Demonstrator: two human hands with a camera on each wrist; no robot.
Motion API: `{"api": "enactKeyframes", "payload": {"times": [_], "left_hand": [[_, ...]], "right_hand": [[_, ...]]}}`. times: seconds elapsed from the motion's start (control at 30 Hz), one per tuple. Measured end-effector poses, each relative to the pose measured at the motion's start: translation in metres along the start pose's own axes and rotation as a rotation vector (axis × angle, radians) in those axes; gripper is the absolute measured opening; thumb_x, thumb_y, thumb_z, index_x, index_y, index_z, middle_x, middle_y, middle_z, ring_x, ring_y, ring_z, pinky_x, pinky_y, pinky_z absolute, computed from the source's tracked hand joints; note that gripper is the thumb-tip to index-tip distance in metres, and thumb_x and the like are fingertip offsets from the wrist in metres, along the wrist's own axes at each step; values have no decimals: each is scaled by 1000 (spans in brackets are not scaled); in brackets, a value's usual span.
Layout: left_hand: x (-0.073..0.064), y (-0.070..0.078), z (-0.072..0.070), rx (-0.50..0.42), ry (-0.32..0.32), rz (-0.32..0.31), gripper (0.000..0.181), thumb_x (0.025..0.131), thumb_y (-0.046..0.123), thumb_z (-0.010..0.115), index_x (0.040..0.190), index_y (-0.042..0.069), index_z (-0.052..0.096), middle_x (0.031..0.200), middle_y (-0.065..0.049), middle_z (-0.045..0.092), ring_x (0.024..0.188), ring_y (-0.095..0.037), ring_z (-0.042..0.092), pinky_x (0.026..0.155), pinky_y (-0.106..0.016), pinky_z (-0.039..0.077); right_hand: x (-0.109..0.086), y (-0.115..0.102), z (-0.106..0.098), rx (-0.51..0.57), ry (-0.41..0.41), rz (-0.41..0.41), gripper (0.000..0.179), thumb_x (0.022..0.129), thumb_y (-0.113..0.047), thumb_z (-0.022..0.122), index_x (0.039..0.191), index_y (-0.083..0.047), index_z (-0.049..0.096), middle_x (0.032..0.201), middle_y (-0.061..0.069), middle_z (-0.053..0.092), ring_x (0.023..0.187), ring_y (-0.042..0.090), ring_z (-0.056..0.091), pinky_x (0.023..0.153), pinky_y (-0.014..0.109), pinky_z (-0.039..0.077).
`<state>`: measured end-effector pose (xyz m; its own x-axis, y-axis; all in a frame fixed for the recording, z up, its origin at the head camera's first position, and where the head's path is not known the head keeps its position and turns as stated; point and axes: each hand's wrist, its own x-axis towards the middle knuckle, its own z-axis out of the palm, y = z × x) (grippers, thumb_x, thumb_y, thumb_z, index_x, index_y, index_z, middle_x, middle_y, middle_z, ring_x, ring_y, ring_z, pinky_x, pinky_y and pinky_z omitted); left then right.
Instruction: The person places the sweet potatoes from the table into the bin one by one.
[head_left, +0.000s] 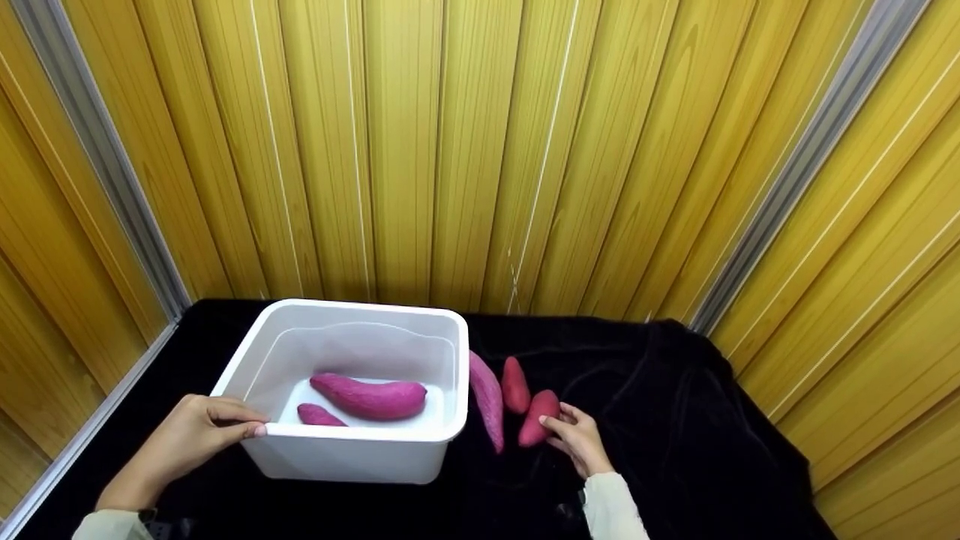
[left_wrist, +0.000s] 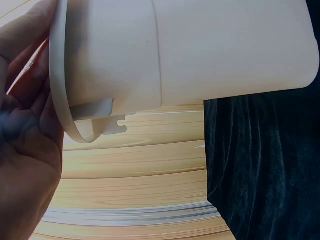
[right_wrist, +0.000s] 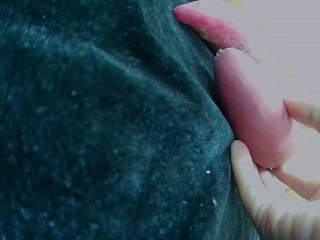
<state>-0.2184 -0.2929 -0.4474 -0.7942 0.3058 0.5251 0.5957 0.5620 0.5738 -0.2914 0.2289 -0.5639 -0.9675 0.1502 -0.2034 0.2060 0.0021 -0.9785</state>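
Pinching a white bin (head_left: 341, 459) at left, gripping a red sweet potato (head_left: 540, 418) at right

With the left grip (head_left: 199, 431), pinching the rim at its near left corner, thumb on the near side. With the right grip (head_left: 579, 439), holding the red sweet potato between thumb and fingers, right of the bin. Cannot tell whether lifted off the black-draped bench (head_left: 675, 427).

Seen only from the head: inside the bin, a large purple sweet potato (head_left: 375, 397), and, nearer and to the left, a small purple sweet potato (head_left: 319, 414), partly hidden by the near wall. Also seen there, just right of the bin: a long purple sweet potato (head_left: 489, 405), then a second red sweet potato (head_left: 515, 386), just beyond the held one.

Seen only from the left wrist: the palm and a line across the bin's outer side. Seen only from the right wrist: a pale stub (right_wrist: 219, 52) on the held tip and white specks (right_wrist: 208, 172) on the cloth.

Left of the bin, only a narrow strip of bench before the yellow panels (head_left: 480, 150); at right, a broad stretch of cloth from the right grip to the slanting edge
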Motion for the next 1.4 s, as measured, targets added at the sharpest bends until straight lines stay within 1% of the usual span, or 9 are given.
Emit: {"api": "enactKeyframes", "payload": {"times": [0.23, 0.47, 0.73, 0.83, 0.97, 1.07, 1.23, 1.4], "left_hand": [[0, -3, 1, -8, -3, 6, 13, 69, 0, 81, 79, 9, 78, 77, -2, 75, 78, 10, 59, 65, -4, 44], [0, -2, 1, -10, 4, 28, 14, 69, 0, 82, 79, 9, 78, 76, -1, 75, 77, 10, 59, 64, -5, 44], [2, 2, 0, 15, 4, 13, 13, 69, 3, 82, 79, 11, 79, 78, 8, 75, 77, 10, 60, 65, -5, 45], [2, 2, 0, 6, 3, 18, 13, 69, 3, 82, 79, 10, 78, 78, 7, 75, 78, 10, 60, 66, -5, 45], [1, 0, 1, -11, 4, 29, 13, 69, 1, 82, 79, 9, 78, 77, 2, 75, 78, 10, 60, 65, -4, 45], [0, -2, 1, -9, 2, 24, 13, 69, 0, 82, 79, 9, 78, 77, -1, 75, 78, 10, 60, 66, -4, 44], [0, -2, 0, -1, -5, 6, 13, 70, 1, 81, 79, 10, 79, 77, -2, 75, 78, 10, 60, 66, -4, 43], [0, -2, 0, -5, -3, 4, 13, 70, 1, 81, 80, 10, 79, 77, -2, 75, 78, 10, 60, 66, -4, 44]], "right_hand": [[0, -3, -1, 19, -12, -6, 71, 83, -4, 70, 141, 14, 32, 136, 36, 41, 96, 19, 62, 87, 39, 55], [1, -8, -3, 18, -38, -9, 74, 83, -4, 71, 142, 14, 31, 139, 38, 38, 97, 20, 63, 88, 39, 55], [3, -14, -4, 15, -52, -5, 73, 82, -4, 72, 142, 10, 33, 140, 35, 38, 99, 22, 62, 87, 37, 55], [2, -16, -5, 13, -68, -11, 73, 82, -2, 71, 142, 11, 33, 140, 36, 37, 99, 22, 62, 87, 38, 55], [0, -20, -6, 5, -88, -15, 73, 82, -2, 70, 143, 11, 32, 141, 36, 37, 98, 21, 62, 89, 40, 54], [-1, -23, -6, -12, -97, -16, 73, 82, -3, 71, 143, 10, 33, 141, 36, 38, 97, 21, 63, 89, 40, 54], [1, -26, -5, -29, -102, -20, 71, 82, -3, 71, 142, 9, 35, 139, 34, 41, 97, 21, 63, 88, 40, 54], [1, -31, -4, -23, -121, -29, 70, 82, -2, 71, 142, 9, 36, 139, 34, 42, 98, 22, 63, 87, 40, 54]]}}
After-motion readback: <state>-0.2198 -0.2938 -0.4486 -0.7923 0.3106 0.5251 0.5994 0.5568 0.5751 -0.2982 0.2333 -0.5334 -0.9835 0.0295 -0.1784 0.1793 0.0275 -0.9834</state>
